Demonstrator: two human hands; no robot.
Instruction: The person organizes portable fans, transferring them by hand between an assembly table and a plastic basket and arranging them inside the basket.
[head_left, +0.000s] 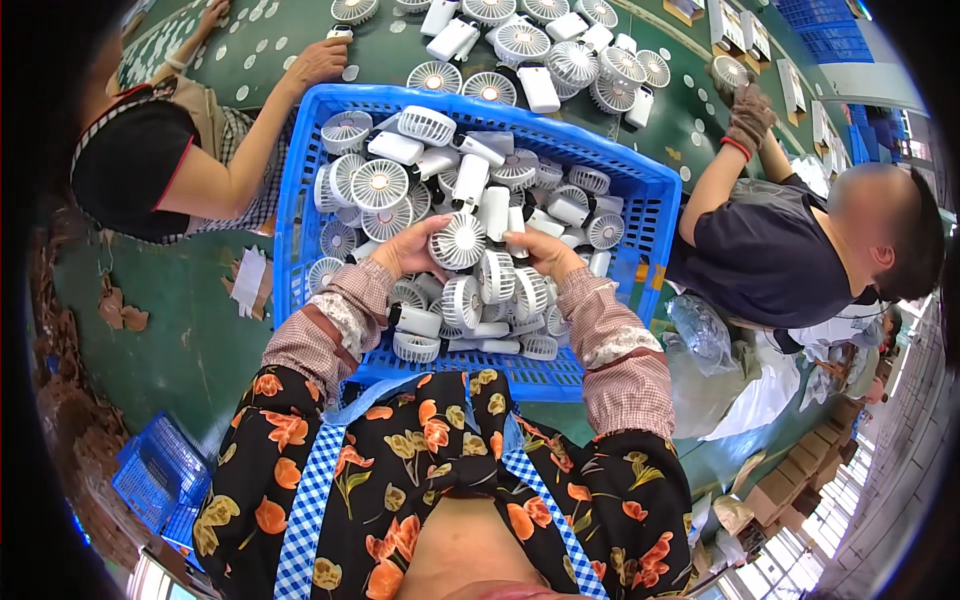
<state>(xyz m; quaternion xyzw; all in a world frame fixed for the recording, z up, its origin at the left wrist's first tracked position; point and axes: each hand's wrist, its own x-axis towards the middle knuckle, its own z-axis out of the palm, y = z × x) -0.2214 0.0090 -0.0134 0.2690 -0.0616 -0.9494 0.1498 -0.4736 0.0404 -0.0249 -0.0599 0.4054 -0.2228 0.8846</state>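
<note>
A large blue plastic crate (660, 215) in front of me is heaped with small white handheld fans (380, 186), lying at many angles. My left hand (412, 250) is closed on a white handheld fan (458, 241), its round grille facing up. At the right of that fan, my right hand (545, 250) has its fingers against the white handle of another handheld fan (517, 228). The fingertips of my right hand are partly hidden among the fans. More fans with ribbed round heads (497, 276) lie just below and between my hands.
Beyond the crate is a green table (390, 60) with more fans (572, 62) and white discs. One co-worker (180, 150) stands at the left; another, in brown gloves (748, 118), holds a fan at the right. A blue basket (160, 475) sits at the lower left.
</note>
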